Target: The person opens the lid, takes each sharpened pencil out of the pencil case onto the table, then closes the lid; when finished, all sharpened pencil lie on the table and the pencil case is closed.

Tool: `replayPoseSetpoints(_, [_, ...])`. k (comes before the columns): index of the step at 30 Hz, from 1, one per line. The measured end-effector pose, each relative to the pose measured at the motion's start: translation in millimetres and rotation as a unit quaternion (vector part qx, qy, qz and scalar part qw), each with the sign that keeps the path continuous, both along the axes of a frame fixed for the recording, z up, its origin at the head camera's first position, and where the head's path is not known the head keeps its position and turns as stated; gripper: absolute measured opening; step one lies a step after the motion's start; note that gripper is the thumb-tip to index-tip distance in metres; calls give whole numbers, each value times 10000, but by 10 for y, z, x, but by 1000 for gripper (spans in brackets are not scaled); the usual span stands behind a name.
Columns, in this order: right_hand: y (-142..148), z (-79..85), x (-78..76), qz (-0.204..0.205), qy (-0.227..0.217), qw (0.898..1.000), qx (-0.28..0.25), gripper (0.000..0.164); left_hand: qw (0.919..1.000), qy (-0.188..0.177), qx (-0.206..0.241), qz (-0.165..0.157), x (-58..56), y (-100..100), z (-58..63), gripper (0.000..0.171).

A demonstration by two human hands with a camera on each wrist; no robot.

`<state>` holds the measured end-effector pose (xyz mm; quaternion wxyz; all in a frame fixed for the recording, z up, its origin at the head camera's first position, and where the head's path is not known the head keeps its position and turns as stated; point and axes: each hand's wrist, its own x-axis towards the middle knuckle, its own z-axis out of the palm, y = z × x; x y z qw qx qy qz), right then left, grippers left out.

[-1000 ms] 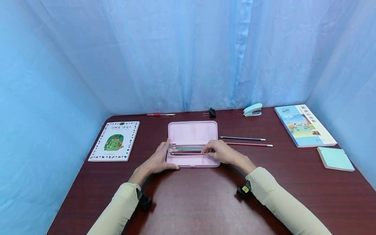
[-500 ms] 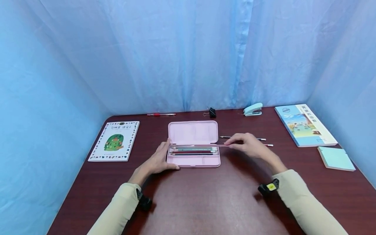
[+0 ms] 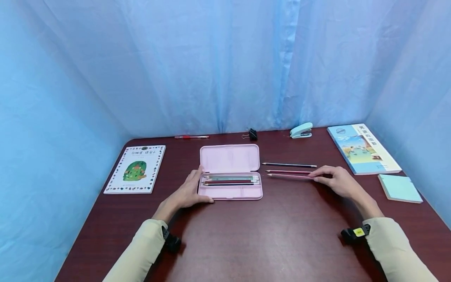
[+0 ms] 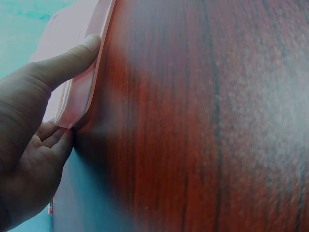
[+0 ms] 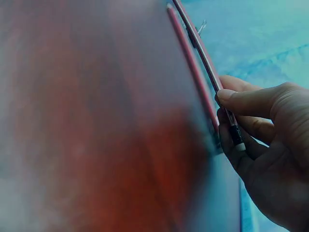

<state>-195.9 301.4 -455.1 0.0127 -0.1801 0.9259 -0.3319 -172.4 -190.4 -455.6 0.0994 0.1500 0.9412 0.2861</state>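
Observation:
In the head view a pink pencil case [image 3: 229,192] lies open on the table, its lid [image 3: 230,157] folded back. Several pencils [image 3: 230,179] lie in its upper compartment. My left hand [image 3: 188,191] holds the case's left end, thumb [image 4: 79,57] on the front edge and fingers round the side. To the right, my right hand [image 3: 336,181] pinches a pink pencil [image 3: 290,176] near its eraser end, between thumb and fingers. Just behind it lies a red pencil [image 3: 285,171]; farther back is a dark pencil [image 3: 289,165].
At the left lies a white book [image 3: 135,169]. Along the back edge are a red pen [image 3: 192,137], a black binder clip [image 3: 252,134] and a light-blue stapler [image 3: 301,131]. A thick book [image 3: 364,149] and a pale green notepad [image 3: 401,188] lie at the right.
My right hand has taken the pink pencil out of the case and carried it right, to just in front of the red pencil. The left hand has stayed at the case.

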Motion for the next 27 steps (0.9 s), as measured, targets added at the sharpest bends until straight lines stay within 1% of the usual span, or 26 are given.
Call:
replayPoseSetpoints(4, [36, -97, 2, -148, 81, 9998, 68, 15, 10000, -28, 38, 14, 1, 0, -1, 121])
replayPoseSetpoints(9, [26, -143, -29, -227, 173, 9995, 130, 14, 10000, 1, 23, 21, 7, -3, 2, 122])
replayPoseSetpoints(15, [21, -157, -44, -239, 303, 9992, 125, 14, 10000, 85, 21, 11, 9, -2, -7, 123])
replayPoseSetpoints(23, [-2, -182, -39, -273, 552, 9979, 193, 16, 10000, 77, 22, 15, 9, 2, -17, 122])
replayPoseSetpoints(27, [-40, -153, -21, -329, 563, 9977, 198, 16, 10000, 79, 40, 2, 8, 0, -15, 122])
